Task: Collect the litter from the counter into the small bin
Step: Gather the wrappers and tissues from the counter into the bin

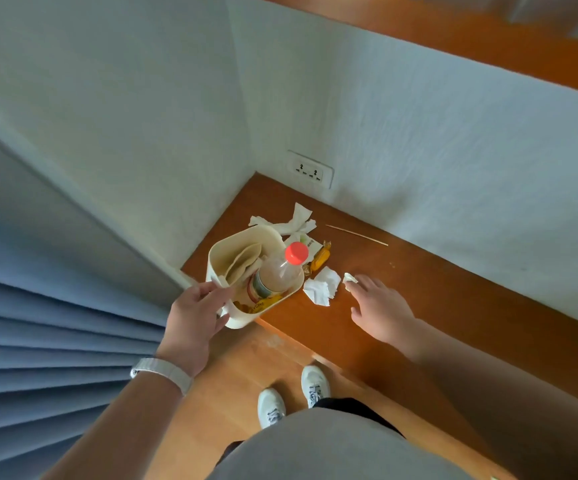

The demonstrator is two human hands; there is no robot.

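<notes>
My left hand (195, 315) grips the near rim of a small cream bin (266, 233) held at the counter's front edge. Inside it stand a plastic bottle with a red cap (280, 271), a brown paper piece (242, 261) and a yellow wrapper (263, 303). My right hand (381, 306) lies low over the wooden counter (436, 299), its fingertips on a small crumpled white scrap (349, 278). A crumpled white tissue (322, 289) lies between that hand and the bin. An orange candy wrapper (320, 259), torn white tissues (294, 221) and a thin wooden stick (356, 234) lie further back.
White walls meet in the corner behind the litter, with a power socket (310, 169) low on the right wall. Blue curtain folds (38, 358) hang at the left. My white shoes (294, 396) stand on the wooden floor below the counter edge.
</notes>
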